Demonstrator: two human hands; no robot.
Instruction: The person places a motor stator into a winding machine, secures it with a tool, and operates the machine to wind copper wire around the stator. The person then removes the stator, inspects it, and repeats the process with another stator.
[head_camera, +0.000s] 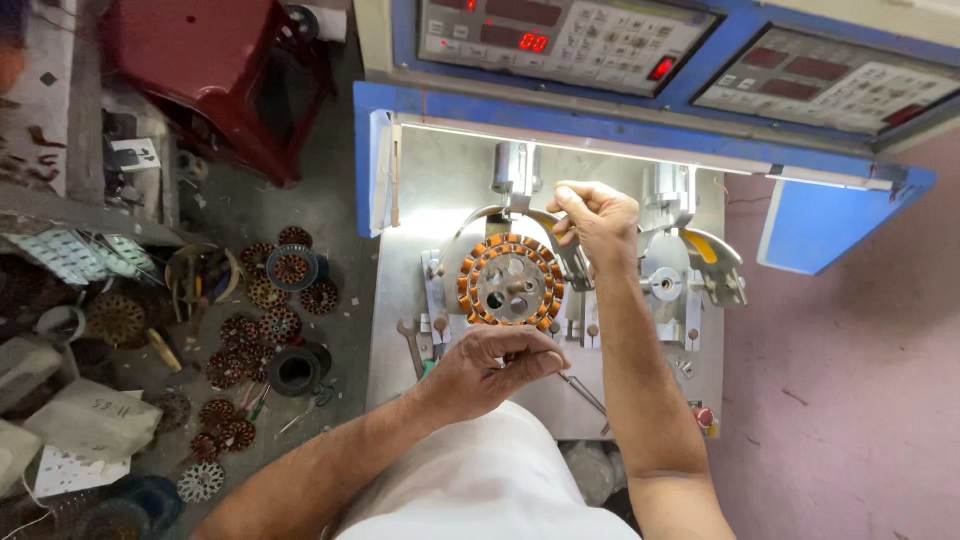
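Right hand (595, 215) pinched shut at wound stator's (510, 282) upper-right edge, beside curved guide arm (565, 245). Left hand (495, 360) fingers pinched closed just below stator; can't tell what's held. Counter (400, 290) left strip free.

A round stator (508, 282), ringed with orange copper coils around a grey metal hub, sits upright and face-on, mounted on the winding machine's (450, 190) plate, below its steel guide arm.

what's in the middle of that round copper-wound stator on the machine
Inside the round copper-wound stator sits a grey metal hub with round holes and a central shaft. Whatever lies behind the hub is covered.
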